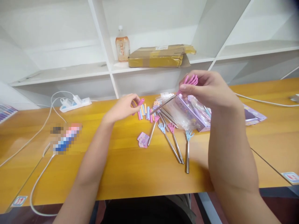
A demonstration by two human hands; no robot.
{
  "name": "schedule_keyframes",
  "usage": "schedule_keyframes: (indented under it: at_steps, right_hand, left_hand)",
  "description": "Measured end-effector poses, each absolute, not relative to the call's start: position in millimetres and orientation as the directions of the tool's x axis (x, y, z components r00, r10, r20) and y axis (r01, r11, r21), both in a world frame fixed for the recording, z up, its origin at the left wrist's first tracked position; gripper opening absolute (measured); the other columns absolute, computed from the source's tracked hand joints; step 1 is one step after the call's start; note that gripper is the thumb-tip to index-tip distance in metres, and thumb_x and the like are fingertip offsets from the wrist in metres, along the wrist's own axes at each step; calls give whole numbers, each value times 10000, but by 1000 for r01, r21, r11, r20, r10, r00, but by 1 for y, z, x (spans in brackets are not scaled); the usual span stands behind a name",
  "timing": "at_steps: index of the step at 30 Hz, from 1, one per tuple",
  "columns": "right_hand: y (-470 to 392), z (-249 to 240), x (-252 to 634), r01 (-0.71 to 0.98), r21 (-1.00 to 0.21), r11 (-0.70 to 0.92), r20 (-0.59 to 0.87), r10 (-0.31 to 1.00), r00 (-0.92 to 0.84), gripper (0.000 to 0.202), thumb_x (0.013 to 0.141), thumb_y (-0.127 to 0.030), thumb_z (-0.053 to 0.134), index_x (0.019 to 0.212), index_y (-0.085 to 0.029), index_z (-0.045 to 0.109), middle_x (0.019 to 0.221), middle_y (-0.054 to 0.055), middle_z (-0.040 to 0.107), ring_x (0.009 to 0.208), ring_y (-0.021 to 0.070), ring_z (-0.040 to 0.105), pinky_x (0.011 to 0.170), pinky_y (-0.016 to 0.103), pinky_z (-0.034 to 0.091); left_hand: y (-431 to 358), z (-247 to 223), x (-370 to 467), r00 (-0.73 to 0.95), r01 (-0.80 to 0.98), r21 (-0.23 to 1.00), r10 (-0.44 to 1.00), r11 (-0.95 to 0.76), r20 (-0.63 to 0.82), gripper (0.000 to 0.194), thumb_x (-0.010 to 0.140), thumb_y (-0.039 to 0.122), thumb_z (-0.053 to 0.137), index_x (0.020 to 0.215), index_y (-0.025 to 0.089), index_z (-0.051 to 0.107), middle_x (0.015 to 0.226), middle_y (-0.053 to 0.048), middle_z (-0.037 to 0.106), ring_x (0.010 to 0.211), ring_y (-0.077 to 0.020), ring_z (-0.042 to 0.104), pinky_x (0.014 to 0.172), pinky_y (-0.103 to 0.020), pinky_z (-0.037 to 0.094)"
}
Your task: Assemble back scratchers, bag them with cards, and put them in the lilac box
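Observation:
Between the thumb and fingers of my left hand point(122, 107) is a pink tube point(141, 101), beside a row of short pink, blue and orange tubes point(147, 112). My right hand point(213, 90) is closed on a pink back scratcher point(192, 80) by its hand-shaped head. Its thin metal rod slants down left toward the tubes. Below lie a blue back scratcher point(188, 135), a second blue one point(161, 127), and pink ones, all with metal handles. More metal rods point(167, 116) are piled behind them. Purple printed cards point(143, 139) lie at the left of these.
An open purple box point(203, 126) with clear plastic packaging point(178, 113) stands behind. A power strip point(76, 105) with white cables is at the back left; a blurred-out object point(66, 138) lies left. The shelf holds a bottle point(122, 48) and a cardboard box point(155, 57).

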State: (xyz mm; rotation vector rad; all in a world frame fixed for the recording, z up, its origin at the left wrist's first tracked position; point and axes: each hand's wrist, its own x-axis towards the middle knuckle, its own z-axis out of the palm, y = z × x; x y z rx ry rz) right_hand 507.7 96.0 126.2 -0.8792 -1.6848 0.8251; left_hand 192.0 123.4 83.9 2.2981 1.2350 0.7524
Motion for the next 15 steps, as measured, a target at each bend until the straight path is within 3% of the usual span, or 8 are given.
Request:
schedule_keyframes:
  at_steps: [3,8,15]
  right_hand:
    - [89,133,501,-36,-837,546,547,835,-58,380,726,-406,990,719,-196,673,647,-1,639,543,104,578,544,282,491]
    - [77,145,490,-219,-796,564,553,825,115,350,697,-397,995,714,-195,709,651,-7,665,509,70,568,497,213,497]
    - [68,148,482,-244,-794,558,534,830,160,299,710,-392,967,675,-223,723,607,-37,596,508,55,512,483,179,501]
  left_hand:
    - [91,111,187,519,615,528,805,-586,289,115,1018,336,628,1013,231,673,940,-32,760,828,-185,726,777,-334,580]
    - [60,126,167,597,629,349,720,-694,355,224,1055,414,569,1142,287,732,1118,-48,771,960,-195,741,882,-344,615]
    - [36,134,149,536,663,261,688,-701,489,213,1066,386,561,1160,334,745,1077,-41,765,905,-205,743,829,-370,625]
